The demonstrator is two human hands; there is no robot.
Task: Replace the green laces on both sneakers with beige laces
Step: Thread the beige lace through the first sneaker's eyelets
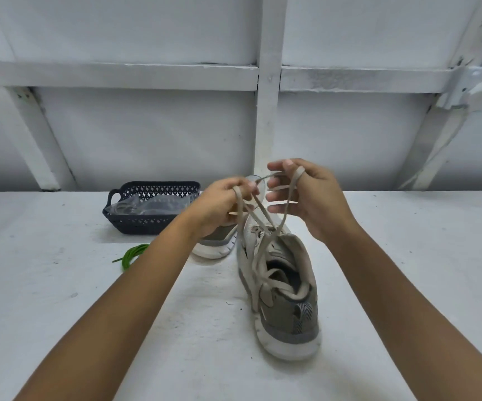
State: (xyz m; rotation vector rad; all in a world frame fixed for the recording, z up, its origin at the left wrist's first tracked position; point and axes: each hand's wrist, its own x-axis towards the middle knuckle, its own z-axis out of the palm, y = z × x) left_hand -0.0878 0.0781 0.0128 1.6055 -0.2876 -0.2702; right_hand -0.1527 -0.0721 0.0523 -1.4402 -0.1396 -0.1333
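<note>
I have left hand (219,206) and right hand (306,198) both curled round beige lace (280,187) loops, sneaker (286,308) just beneath the grip

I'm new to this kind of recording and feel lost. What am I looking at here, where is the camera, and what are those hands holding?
No machine here: a person works with bare hands, and the one picture comes from a camera on their head, looking down. The left hand and right hand hold up the strands of a beige lace threaded through a grey sneaker. Also on the white table: a second sneaker, partly hidden behind the left hand, loose green laces, and a dark basket with clear plastic inside.
</note>
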